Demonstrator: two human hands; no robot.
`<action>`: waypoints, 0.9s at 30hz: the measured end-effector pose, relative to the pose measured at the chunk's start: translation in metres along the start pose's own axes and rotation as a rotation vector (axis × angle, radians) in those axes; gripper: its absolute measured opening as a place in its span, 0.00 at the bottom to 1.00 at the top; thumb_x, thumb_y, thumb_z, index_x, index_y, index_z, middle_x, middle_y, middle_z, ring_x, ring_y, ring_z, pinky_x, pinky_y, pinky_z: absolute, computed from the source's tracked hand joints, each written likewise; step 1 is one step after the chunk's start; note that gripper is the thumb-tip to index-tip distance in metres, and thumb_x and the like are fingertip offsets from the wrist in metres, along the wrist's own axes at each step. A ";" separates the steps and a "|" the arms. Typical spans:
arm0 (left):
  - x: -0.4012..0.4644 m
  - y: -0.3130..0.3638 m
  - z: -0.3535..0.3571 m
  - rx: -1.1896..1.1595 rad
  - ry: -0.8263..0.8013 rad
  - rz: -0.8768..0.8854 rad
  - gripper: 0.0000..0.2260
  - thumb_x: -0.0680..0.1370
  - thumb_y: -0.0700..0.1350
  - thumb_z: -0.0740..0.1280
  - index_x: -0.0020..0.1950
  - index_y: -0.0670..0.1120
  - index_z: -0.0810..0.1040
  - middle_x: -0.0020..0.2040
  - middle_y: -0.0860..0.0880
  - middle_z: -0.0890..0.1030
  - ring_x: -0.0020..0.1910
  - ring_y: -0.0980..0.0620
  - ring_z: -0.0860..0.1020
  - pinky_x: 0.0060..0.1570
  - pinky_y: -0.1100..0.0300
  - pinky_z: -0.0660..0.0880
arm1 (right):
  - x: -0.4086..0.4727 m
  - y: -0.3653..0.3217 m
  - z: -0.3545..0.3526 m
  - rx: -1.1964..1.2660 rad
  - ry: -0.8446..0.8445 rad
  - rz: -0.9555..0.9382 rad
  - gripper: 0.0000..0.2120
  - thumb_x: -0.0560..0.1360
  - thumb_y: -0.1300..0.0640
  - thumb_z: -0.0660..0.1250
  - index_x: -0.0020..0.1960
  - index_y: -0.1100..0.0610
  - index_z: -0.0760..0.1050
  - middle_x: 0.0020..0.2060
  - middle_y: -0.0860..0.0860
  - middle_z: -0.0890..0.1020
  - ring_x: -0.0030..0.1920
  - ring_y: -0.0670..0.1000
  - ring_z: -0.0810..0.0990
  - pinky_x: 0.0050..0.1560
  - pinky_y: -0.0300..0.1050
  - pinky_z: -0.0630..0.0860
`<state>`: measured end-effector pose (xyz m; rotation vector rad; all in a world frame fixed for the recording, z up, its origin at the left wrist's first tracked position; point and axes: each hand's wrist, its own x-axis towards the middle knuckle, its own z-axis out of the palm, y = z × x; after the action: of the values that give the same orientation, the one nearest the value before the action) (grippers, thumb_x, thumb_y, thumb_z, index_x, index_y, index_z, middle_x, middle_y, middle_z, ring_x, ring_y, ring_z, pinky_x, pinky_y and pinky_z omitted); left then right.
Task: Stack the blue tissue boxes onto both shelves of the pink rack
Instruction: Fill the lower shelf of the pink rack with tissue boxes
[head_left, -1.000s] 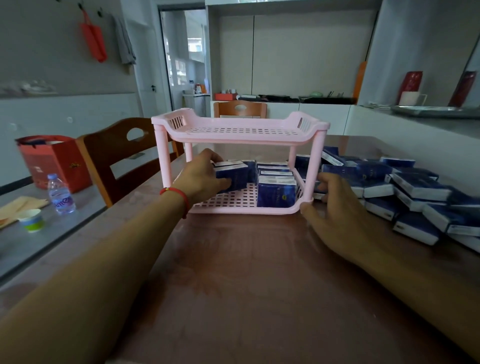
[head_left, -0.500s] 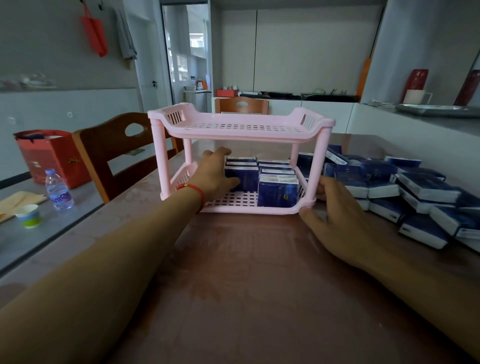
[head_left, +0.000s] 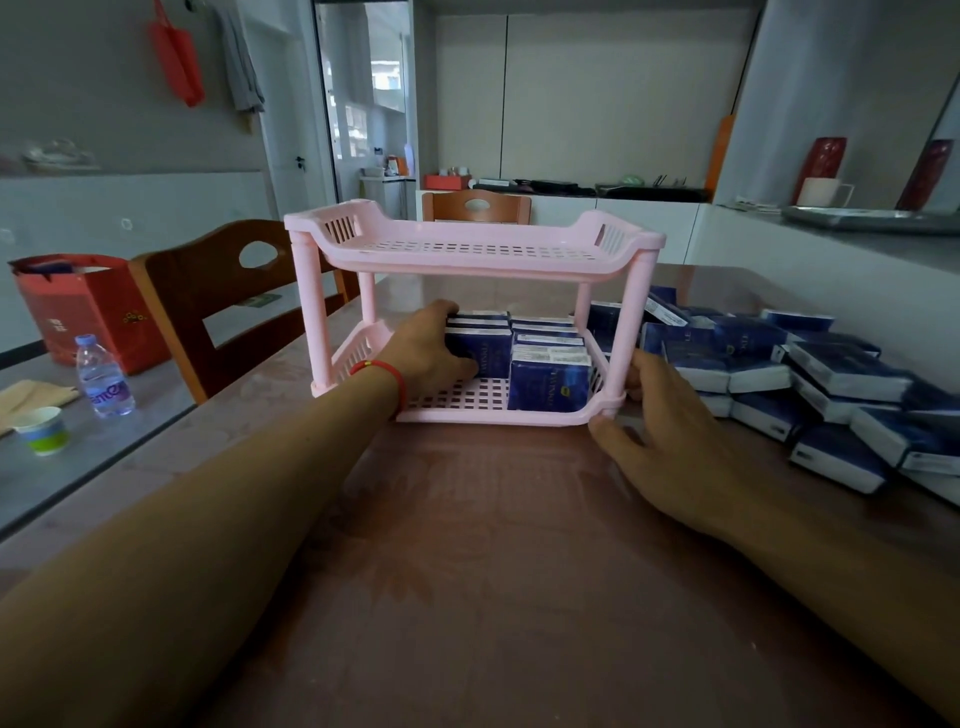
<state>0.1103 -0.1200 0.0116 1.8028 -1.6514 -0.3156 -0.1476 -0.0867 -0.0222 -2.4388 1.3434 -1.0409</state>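
So the left hand (head_left: 434, 348) is inside the lower shelf of the pink rack (head_left: 475, 249), fingers wrapped round the left end of a row of blue tissue boxes (head_left: 480, 338) standing on edge, thumb on the near face. That row sits far-left on the shelf, and a second row (head_left: 550, 371) stands just right of it and a bit nearer. The near-left part of the shelf is bare grid.

The right hand (head_left: 654, 421) is outside the rack, fingers loosely spread against the near-right leg, holding nothing. The loose pile of boxes (head_left: 810, 384) lies flat on the table (head_left: 519, 571) right of that hand, long sides running roughly left to right. So I'd say the right hand is the one for the next pickup. The top shelf has no boxes on it.
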 end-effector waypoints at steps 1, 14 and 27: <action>0.001 0.000 0.000 -0.001 -0.004 -0.004 0.34 0.73 0.42 0.77 0.75 0.45 0.65 0.70 0.43 0.75 0.66 0.45 0.74 0.64 0.57 0.70 | 0.000 0.000 0.000 0.000 0.001 -0.002 0.23 0.77 0.51 0.69 0.68 0.53 0.65 0.58 0.49 0.75 0.58 0.50 0.74 0.60 0.46 0.72; -0.039 0.013 -0.014 0.139 0.078 0.054 0.32 0.76 0.43 0.72 0.77 0.43 0.63 0.71 0.39 0.72 0.68 0.41 0.73 0.65 0.51 0.71 | -0.002 0.003 -0.019 -0.003 0.064 0.091 0.27 0.77 0.51 0.68 0.72 0.50 0.64 0.67 0.49 0.73 0.65 0.48 0.73 0.65 0.50 0.72; -0.113 0.079 0.019 0.240 -0.014 0.814 0.13 0.70 0.47 0.60 0.49 0.46 0.79 0.50 0.47 0.78 0.51 0.44 0.76 0.51 0.46 0.76 | -0.011 0.031 -0.102 -0.831 0.080 0.539 0.30 0.75 0.40 0.61 0.71 0.58 0.65 0.67 0.61 0.70 0.65 0.64 0.68 0.63 0.62 0.66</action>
<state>0.0169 -0.0171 0.0167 1.1265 -2.3355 0.2429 -0.2382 -0.0780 0.0346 -2.2152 2.6668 -0.4865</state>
